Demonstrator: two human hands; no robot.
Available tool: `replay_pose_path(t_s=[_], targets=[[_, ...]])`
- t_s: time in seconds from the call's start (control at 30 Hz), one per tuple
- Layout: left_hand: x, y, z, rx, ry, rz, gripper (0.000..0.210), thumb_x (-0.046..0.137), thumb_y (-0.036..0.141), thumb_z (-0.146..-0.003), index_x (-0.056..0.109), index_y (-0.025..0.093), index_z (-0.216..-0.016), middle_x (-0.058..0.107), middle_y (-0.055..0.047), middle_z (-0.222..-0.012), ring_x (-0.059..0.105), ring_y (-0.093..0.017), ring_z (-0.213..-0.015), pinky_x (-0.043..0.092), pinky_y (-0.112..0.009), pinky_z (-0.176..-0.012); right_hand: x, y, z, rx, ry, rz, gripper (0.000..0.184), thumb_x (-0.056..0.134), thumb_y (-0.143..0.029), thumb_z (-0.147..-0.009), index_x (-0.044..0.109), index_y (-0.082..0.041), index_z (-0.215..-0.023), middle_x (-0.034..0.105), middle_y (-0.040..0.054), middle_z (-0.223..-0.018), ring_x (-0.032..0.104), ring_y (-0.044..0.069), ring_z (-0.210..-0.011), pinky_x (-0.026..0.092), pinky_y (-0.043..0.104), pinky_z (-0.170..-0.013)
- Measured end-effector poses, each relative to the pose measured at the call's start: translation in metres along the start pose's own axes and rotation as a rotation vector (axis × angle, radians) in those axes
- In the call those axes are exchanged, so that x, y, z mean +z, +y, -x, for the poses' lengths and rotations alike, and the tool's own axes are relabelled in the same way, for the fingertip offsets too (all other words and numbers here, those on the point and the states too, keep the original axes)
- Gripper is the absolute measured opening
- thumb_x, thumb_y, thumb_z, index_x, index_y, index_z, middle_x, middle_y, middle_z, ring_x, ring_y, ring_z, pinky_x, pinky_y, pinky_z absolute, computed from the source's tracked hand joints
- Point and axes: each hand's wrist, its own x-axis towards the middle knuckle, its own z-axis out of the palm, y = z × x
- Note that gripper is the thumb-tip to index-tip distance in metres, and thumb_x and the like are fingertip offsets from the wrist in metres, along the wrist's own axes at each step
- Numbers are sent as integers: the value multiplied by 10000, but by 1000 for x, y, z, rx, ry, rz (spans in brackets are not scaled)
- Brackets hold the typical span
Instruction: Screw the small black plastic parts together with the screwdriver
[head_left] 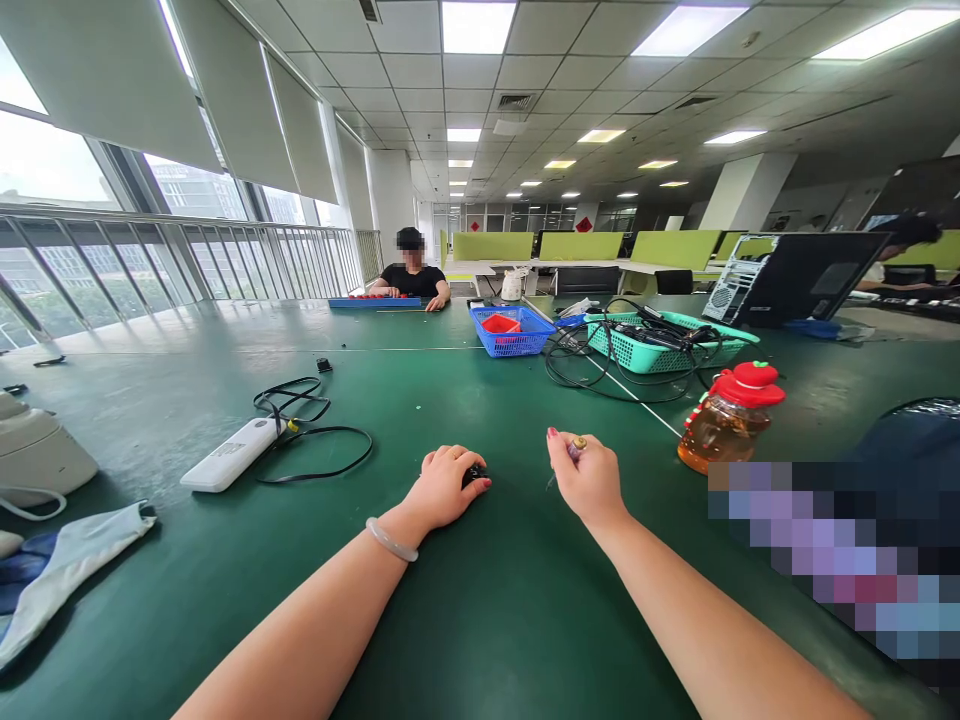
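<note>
Small black object (474, 475): left hand (448, 486) pinches it, thumb against fingers. Right hand (589, 480) has fingers wrapped round purplish tool (576, 449), above green table (487, 600).

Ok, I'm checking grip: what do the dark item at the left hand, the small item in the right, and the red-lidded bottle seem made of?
Dark item: perhaps hard, glossy plastic, given its glints; mostly covered.
Small item: shiny golden end looks metallic; the rest is unclear.
Bottle: smooth, transparent glass or plastic, showing amber contents.
Lid: probably opaque red plastic.
</note>
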Motion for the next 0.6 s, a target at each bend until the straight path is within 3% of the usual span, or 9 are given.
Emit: replay_pose_path(t_s=[0.3, 0.6], targets=[[1, 3, 0, -8, 4, -50, 265, 532, 445, -898, 604, 267, -1081, 626, -52, -1120, 515, -262, -1114, 403, -480, -1006, 3, -5, 4, 30, -153, -77, 531, 317, -455, -961, 310, -222, -484, 432, -2, -430, 452, 146, -503, 358, 263, -592], [2, 8, 2, 17, 10, -174, 295, 482, 461, -928, 600, 254, -1102, 599, -70, -1101, 516, -266, -1084, 419, -467, -967, 6, -5, 5, 74, -243, -158, 518, 303, -476, -957, 260, -226, -505, 339, -27, -433, 375, 133, -436, 312, 275, -543]])
